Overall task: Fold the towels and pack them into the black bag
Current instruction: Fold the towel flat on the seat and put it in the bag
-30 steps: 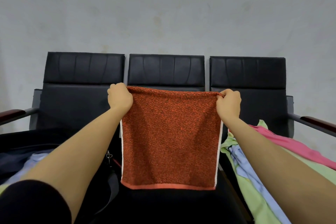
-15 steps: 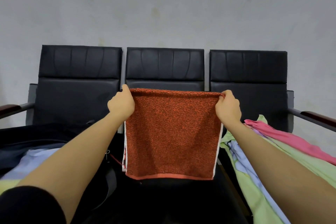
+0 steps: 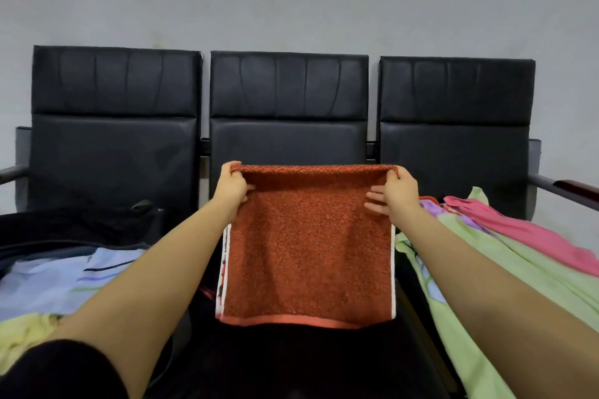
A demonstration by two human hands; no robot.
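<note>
While both hands pinch its folded top edge, left hand (image 3: 230, 186) and right hand (image 3: 398, 193) hold the orange towel (image 3: 308, 253) hanging over the middle seat (image 3: 288, 146), each grip closed on 1 corner.

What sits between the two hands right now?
Only the orange towel: its folded top edge spans from the left hand to the right hand, each pinching a corner. Head view.

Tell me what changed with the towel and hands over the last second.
The rust-red terry towel came down toward the middle black seat, its top edge rolling forward. Left hand and right hand still pinch its top corners, fingers now spread onto the cloth. Side piles unchanged.
</note>
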